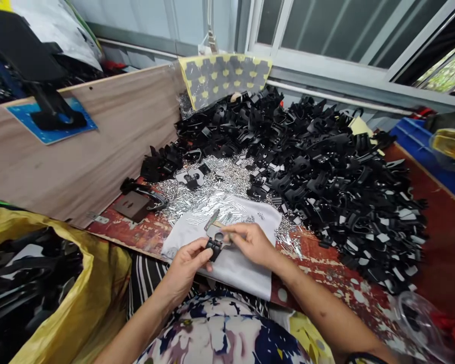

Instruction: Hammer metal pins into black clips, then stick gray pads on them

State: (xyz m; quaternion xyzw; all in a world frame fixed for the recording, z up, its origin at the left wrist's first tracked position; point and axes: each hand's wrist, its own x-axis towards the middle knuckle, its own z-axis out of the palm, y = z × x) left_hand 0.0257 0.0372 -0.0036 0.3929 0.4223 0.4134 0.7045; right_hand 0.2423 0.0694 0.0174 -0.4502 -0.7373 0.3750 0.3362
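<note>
Head view: the left hand (191, 263) pinches a black clip (214, 248) above the white cloth (246, 275) on the desk, steadying it for the right hand (252, 242). That hand's grip seems closed on a pin (229, 235) at the clip's 2 o'clock. Loose pins (212, 189) lie within reach at 12 o'clock.

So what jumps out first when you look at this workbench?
The huge heap of black plastic clips spreading over the right half of the red table, with a glittering drift of small silver metal pins beside it at centre. Nearest the camera, the left hand and right hand pinch one small black plastic clip over a white cloth.
</note>
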